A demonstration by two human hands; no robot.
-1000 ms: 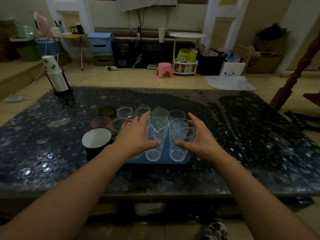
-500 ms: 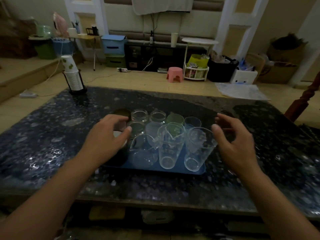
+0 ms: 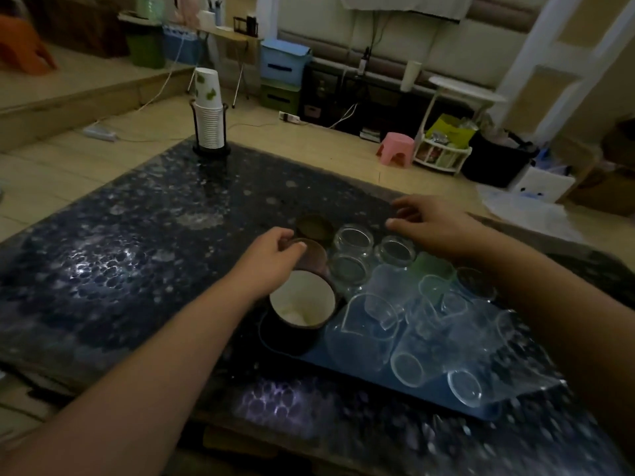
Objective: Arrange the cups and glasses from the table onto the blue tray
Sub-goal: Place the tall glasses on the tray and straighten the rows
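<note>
The blue tray [image 3: 385, 379] lies on the dark table, crowded with several clear glasses [image 3: 371, 324], a dark mug with a white inside [image 3: 302, 304], a brown cup [image 3: 314, 252], a dark cup [image 3: 314, 227] and a green cup [image 3: 431, 266]. My left hand [image 3: 268, 262] hovers over the mugs at the tray's left side, fingers curled near the brown cup's rim; whether it touches is unclear. My right hand [image 3: 429, 223] reaches over the far glasses [image 3: 395, 250] with fingers spread, holding nothing.
A stack of paper cups in a black holder [image 3: 209, 115] stands at the table's far left corner. The dark speckled table [image 3: 137, 255] stretches bare to the left. Beyond it on the floor are a pink stool [image 3: 395, 147], bins and boxes.
Both hands let go of the front glasses and moved apart, then to the far side of the tray; the left is now over the mugs. The view swung left and tilted.
</note>
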